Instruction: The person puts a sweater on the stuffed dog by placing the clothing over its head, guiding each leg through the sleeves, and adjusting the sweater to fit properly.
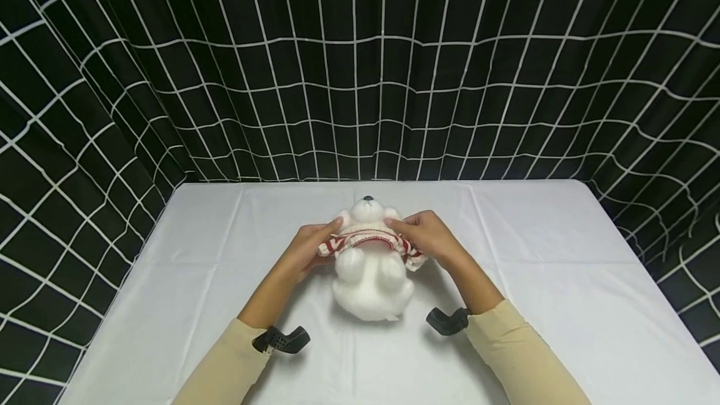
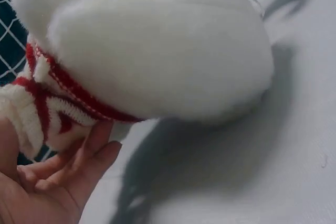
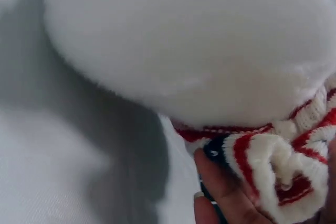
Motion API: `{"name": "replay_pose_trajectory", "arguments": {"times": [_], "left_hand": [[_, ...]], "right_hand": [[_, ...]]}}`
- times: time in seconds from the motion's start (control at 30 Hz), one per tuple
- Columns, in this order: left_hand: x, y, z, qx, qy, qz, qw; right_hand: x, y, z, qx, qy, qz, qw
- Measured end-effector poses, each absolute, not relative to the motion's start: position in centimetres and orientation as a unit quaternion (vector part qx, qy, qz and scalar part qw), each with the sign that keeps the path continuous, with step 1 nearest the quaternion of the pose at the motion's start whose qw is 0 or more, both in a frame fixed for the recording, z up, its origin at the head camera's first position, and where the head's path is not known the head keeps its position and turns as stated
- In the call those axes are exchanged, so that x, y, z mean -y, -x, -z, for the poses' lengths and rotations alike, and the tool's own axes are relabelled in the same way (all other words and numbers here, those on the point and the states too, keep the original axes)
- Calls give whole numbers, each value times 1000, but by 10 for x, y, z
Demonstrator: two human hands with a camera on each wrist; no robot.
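Observation:
A white plush bear [image 1: 371,295] with a dark blue nose lies on its back on the table, head away from me and rounded bottom toward me. Round its upper body is a knitted sweater [image 1: 368,236], white with red stripes, its red hem bunched above the legs. My left hand [image 1: 312,242] grips the bear's left-of-view side through the sweater, thumb on top near the neck, fingers underneath [image 2: 100,156]. From the other side my right hand [image 1: 430,233] holds it likewise, thumb near the neck. Beside the right fingers [image 3: 226,192] a rolled, hollow sleeve end [image 3: 286,177] shows.
A white cloth covers the table [image 1: 236,217]. Black curtains with a white grid [image 1: 365,80] stand behind and on both sides. Dark curved mounts [image 1: 287,339] stick out from both beige sleeves [image 1: 523,349].

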State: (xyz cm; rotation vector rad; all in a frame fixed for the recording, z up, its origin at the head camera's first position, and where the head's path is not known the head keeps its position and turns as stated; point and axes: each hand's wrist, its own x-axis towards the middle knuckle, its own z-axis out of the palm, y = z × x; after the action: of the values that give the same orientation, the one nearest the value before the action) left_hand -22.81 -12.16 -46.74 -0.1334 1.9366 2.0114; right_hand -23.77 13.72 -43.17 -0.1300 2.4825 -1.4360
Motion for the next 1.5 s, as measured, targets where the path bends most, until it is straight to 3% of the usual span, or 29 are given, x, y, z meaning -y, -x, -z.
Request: {"name": "replay_pose_trajectory", "arguments": {"times": [0.43, 0.83, 0.97, 1.17, 1.37, 1.5], "left_hand": [[133, 214, 475, -629, 5, -756, 182], [136, 196, 470, -693, -66, -702, 151], [134, 190, 464, -729, -61, -673, 108], [127, 180, 455, -831, -44, -555, -10], [121, 169, 453, -841, -85, -521, -120], [115, 164, 449, -828, -128, -531, -131]], "right_hand": [[-141, 241, 445, -844, 38, 507, 173], [-143, 233, 435, -897, 92, 423, 93], [-142, 228, 428, -895, 108, 429, 46], [-137, 219, 415, -859, 140, 492, 8], [-134, 214, 410, -826, 185, 530, 54], [-134, 214, 412, -814, 201, 541, 62]]}}
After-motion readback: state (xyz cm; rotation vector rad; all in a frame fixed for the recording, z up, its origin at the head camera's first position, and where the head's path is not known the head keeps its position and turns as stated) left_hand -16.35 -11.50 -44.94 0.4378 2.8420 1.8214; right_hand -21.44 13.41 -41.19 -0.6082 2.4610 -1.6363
